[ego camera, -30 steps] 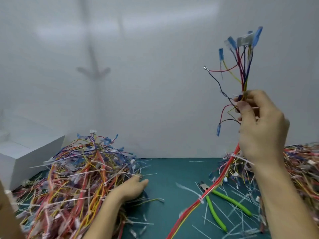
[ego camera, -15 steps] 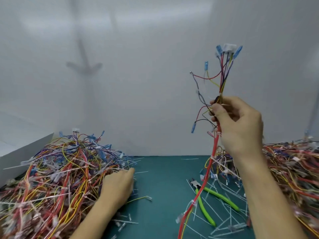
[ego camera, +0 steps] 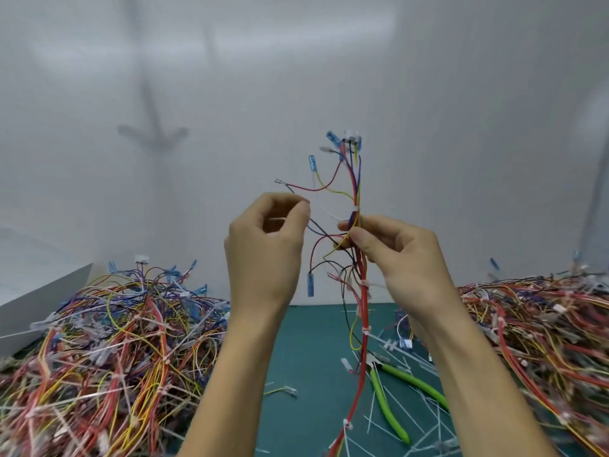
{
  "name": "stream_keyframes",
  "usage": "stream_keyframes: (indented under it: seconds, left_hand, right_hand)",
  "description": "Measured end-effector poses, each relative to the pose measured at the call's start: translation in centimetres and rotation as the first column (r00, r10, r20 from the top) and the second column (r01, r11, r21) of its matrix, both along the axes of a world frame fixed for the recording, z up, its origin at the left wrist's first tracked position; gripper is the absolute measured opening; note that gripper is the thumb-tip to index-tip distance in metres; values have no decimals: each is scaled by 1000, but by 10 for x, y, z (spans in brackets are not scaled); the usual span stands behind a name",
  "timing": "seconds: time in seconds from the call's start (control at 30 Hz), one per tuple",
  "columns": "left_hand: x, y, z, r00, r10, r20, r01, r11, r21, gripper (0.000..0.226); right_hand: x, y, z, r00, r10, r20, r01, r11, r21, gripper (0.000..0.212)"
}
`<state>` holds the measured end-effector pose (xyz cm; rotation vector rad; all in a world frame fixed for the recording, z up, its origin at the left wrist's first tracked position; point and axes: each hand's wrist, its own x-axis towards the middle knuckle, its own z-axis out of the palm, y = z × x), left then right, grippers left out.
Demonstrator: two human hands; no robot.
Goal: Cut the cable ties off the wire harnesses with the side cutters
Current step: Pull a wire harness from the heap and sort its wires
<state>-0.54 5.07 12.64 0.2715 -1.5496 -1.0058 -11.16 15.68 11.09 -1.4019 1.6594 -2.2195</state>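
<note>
Hands meet in the middle, raised above the table [ego camera: 306, 351] with its dark green, smooth mat.

At nine o'clock stands a white box [ego camera: 43, 301] with flat matt walls; what is in it I cannot see. Just beside it, from nine to seven o'clock, lies a big heap [ego camera: 115, 341] of thin red, yellow, blue and purple wires, tangled and bound with pale plastic ties.

The left hand [ego camera: 263, 255] has its fingers curled, and thumb and forefinger pinch a thin dark side wire of the wire harness [ego camera: 363, 305]. This harness stands nearly upright at the centre. Its red trunk runs down toward six o'clock, and at twelve o'clock it fans into thin wires with blue sleeves [ego camera: 333, 138] and a small white connector [ego camera: 349, 140]. A white cable tie [ego camera: 356, 211] sits round the trunk just above the right hand [ego camera: 405, 258], which grips the trunk between thumb and fingers.

At five o'clock the side cutters [ego camera: 386, 402] lie on the mat, with their glossy green handles spread, among loose white tie strips [ego camera: 370, 413]. At three o'clock a second heap [ego camera: 543, 324] of mostly red wires fills the table's edge.
</note>
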Motion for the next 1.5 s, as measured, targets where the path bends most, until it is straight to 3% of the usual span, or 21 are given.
stream_keyframes:
  seconds: [0.2, 0.37, 0.5, 0.63, 0.83, 1.07, 1.33, 1.5]
  left_hand:
    - [6, 7, -1, 981, 41, 189, -20, 994, -109, 5]
    - [4, 9, -6, 981, 101, 165, -79, 987, -137, 7]
    - [5, 11, -6, 983, 132, 130, -111, 981, -156, 8]
    - [6, 13, -5, 982, 98, 164, -69, 983, -173, 10]
    - [7, 15, -5, 982, 57, 183, -26, 985, -168, 13]
    - [9, 15, -4, 993, -64, 100, 74, 992, -98, 11]
    - [8, 17, -4, 995, -103, 4, 103, 994, -41, 7]
    - [7, 17, -3, 995, -92, 34, 94, 993, -67, 8]
  right_hand:
    - [8, -1, 2, 990, 75, -121, -64, 994, 88, 35]
    - [14, -6, 0, 986, 62, -155, -43, 992, 122, 27]
    - [19, -4, 3, 967, -48, -249, 88, 984, 154, 23]
    - [23, 4, 8, 885, -192, -424, 288, 942, 175, 20]
    - [24, 7, 10, 925, -195, -326, 263, 948, 181, 19]
    - [25, 9, 14, 951, -189, -243, 227, 964, 139, 18]
    - [27, 10, 16, 966, -136, -218, 164, 980, 115, 17]
    - [27, 9, 15, 968, -131, -213, 156, 982, 105, 16]
